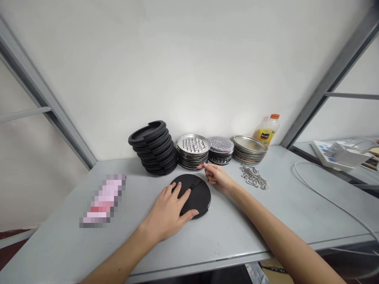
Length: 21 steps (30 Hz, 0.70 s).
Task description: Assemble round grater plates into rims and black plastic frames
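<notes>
My left hand (170,209) lies on a round black disc (197,195), its fingers spread over the top and the thumb near the front edge. A straight groove and a small slot show on the disc, which rests flat on the table. Just beyond the disc's far right edge is my right hand (217,175), with its index finger pointing left and the other fingers curled in. Nothing shows in that hand. Close behind its fingertip stands a stack of round metal grater plates (194,145).
Along the wall stand a leaning stack of black round trays (154,148), more perforated metal discs (221,146) and shallow metal lids (250,148). A yellow-labelled bottle (268,131) is behind them. Metal hooks (254,176) lie in front. A blurred-out pink object (106,197) lies left; a white cable (328,201) runs right.
</notes>
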Motion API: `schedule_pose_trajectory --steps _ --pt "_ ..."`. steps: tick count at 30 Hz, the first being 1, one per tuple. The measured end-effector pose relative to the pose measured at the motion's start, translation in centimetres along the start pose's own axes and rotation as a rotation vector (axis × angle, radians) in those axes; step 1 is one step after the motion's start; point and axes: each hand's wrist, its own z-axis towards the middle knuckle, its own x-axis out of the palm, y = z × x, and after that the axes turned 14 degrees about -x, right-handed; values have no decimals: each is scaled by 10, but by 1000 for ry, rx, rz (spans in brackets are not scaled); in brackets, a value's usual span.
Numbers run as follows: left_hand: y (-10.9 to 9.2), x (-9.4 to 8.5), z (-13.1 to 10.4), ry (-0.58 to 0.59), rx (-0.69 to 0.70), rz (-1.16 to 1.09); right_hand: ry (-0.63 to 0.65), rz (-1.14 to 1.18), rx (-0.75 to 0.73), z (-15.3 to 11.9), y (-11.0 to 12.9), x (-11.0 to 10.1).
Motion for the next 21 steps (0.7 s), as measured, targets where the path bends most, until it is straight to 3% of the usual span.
schedule_pose_trajectory --steps 3,7,12,15,18,21 --pt "-4 -8 -1 -3 38 -53 -29 61 61 2 -2 1" --pt "8 -10 8 8 174 -131 -17 79 45 1 -2 5" --pt "25 -7 18 223 212 -198 53 -40 -45 -2 -1 9" --pt "30 -8 21 334 201 -244 4 -136 -160 -3 -1 7" --pt "27 -8 20 314 123 -249 -63 -212 -263 -2 -1 4" --pt "12 -5 17 199 62 -164 -58 -299 -308 -1 -2 2"
